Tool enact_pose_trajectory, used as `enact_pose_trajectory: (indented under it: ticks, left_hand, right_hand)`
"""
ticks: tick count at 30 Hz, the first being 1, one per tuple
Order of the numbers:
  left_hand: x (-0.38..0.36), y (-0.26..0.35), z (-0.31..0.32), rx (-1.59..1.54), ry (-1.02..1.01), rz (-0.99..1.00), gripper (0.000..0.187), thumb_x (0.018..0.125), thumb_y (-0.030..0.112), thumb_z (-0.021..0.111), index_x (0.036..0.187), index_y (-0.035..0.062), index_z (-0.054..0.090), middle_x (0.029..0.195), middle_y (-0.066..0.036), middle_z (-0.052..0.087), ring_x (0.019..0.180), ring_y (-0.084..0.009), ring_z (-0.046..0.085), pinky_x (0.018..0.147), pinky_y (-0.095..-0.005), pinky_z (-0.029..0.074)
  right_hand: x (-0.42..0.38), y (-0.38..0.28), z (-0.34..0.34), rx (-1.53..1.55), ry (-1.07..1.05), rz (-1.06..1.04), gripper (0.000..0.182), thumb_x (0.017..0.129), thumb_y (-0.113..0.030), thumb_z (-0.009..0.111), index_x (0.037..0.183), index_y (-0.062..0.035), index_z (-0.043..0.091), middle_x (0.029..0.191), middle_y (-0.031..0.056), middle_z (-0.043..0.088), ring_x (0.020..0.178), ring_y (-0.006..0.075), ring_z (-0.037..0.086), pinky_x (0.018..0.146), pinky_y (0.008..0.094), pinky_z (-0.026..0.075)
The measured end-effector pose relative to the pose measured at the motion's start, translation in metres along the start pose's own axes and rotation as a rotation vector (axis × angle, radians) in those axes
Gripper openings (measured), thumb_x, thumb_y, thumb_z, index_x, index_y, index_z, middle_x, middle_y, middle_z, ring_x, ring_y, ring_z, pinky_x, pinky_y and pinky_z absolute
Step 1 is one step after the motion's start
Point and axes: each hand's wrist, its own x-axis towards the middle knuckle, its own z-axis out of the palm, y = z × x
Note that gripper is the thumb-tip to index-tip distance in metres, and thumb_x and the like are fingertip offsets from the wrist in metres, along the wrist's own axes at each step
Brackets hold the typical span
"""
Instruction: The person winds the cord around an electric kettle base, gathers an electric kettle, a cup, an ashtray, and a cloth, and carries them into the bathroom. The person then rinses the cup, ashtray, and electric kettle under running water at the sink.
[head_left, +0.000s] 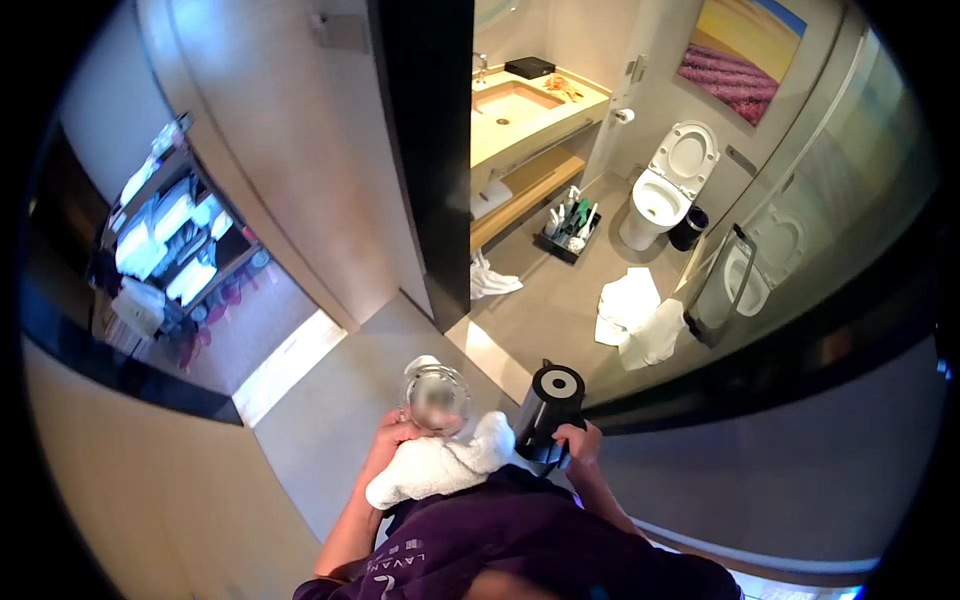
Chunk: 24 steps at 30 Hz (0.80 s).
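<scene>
Currently the person stands at a bathroom doorway, with both hands raised in front of the chest. The left hand [385,440] is clenched around a clear glass vessel [436,397] — probably a jug or carafe — and a white towel [440,462] is bunched against it, draped from the left hand across toward the right. The glass vessel sits upright, its mouth facing the camera; its contents are blurred and cannot be read. The right hand [578,440] grasps a black electric kettle [548,408] by the handle on its lower side. The kettle's long axis tilts up and slightly left, lid toward the camera.

Relation of note: the glass vessel and the kettle are side by side, near but apart, with the towel end between them — the vessel at left, the kettle at right, each carried by its own hand.

Beyond the doorway lie the bathroom floor [560,300] with discarded white towels [632,318], a cleaning caddy [570,228], a toilet [672,180], and a vanity sink [515,103]. A housekeeping cart [165,250] stands at far left.
</scene>
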Motion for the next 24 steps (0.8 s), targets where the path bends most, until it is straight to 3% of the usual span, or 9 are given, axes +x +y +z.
enact_pose_trajectory:
  ticks: [1,2,5,6,14,17,19,24]
  left_hand:
    - [0.022,0.020,0.011,-0.052,-0.062,-0.053,0.036,0.071,-0.008,0.056,0.106,-0.0099,0.064,0.111,-0.026,0.072,0.103,-0.0334,0.072,0.092,-0.0411,0.058]
    - [0.049,0.024,0.002,0.036,-0.109,-0.061,0.044,0.076,-0.002,0.058,0.119,-0.0116,0.061,0.113,-0.025,0.072,0.105,-0.0326,0.072,0.096,-0.0398,0.057]
    - [0.110,0.054,0.037,0.087,-0.125,-0.157,0.033,0.075,-0.008,0.057,0.108,-0.0101,0.060,0.111,-0.028,0.070,0.108,-0.0362,0.071,0.095,-0.0423,0.058]
    - [0.136,0.060,0.042,0.103,-0.206,-0.209,0.032,0.076,-0.005,0.058,0.108,-0.0103,0.060,0.111,-0.027,0.070,0.106,-0.0355,0.071,0.095,-0.0414,0.057]
    - [0.313,0.071,0.110,0.180,-0.238,-0.378,0.035,0.077,-0.001,0.059,0.111,-0.0083,0.062,0.114,-0.025,0.070,0.104,-0.0334,0.071,0.095,-0.0403,0.057]
    - [0.391,0.068,0.124,0.236,-0.383,-0.350,0.035,0.077,0.000,0.058,0.112,-0.0073,0.062,0.115,-0.025,0.070,0.103,-0.0334,0.071,0.095,-0.0411,0.056]
    - [0.436,0.077,0.158,0.193,-0.287,-0.401,0.035,0.077,0.001,0.058,0.112,-0.0057,0.062,0.111,-0.023,0.070,0.100,-0.0300,0.070,0.095,-0.0377,0.055]
    - [0.524,0.100,0.214,0.248,-0.332,-0.340,0.033,0.077,0.000,0.059,0.110,-0.0050,0.057,0.116,-0.022,0.069,0.103,-0.0282,0.071,0.093,-0.0371,0.057]
  right_hand:
    - [0.012,-0.013,0.012,0.001,0.066,0.030,0.004,0.070,0.001,0.067,0.071,-0.0007,0.064,0.065,0.0071,0.063,0.057,0.0159,0.057,0.059,0.0291,0.043]
    - [0.023,-0.021,0.020,0.008,0.085,0.032,0.004,0.070,0.001,0.067,0.071,-0.0007,0.064,0.065,0.0071,0.063,0.057,0.0159,0.057,0.059,0.0291,0.043]
    - [0.038,-0.039,0.031,0.096,0.181,0.014,0.007,0.068,0.003,0.066,0.071,-0.0020,0.062,0.063,0.0059,0.060,0.057,0.0158,0.056,0.058,0.0296,0.042]
    - [0.045,-0.051,0.038,0.138,0.230,0.021,0.009,0.067,0.003,0.066,0.072,-0.0018,0.060,0.063,0.0047,0.058,0.057,0.0153,0.054,0.058,0.0294,0.042]
    - [0.174,-0.072,0.046,0.221,0.438,0.084,0.013,0.066,0.001,0.067,0.072,-0.0018,0.056,0.066,0.0020,0.053,0.060,0.0143,0.050,0.059,0.0296,0.041]
    - [0.243,-0.080,0.039,0.168,0.499,0.118,0.013,0.065,0.001,0.068,0.073,-0.0012,0.058,0.067,0.0029,0.055,0.060,0.0149,0.052,0.059,0.0300,0.042]
    - [0.279,-0.112,0.041,0.281,0.607,0.047,0.008,0.063,0.002,0.067,0.067,0.0006,0.060,0.063,0.0050,0.058,0.058,0.0174,0.056,0.059,0.0308,0.043]
    - [0.357,-0.182,0.024,0.267,0.621,-0.023,0.017,0.064,0.005,0.066,0.077,-0.0013,0.056,0.066,0.0043,0.056,0.059,0.0172,0.053,0.060,0.0313,0.043]
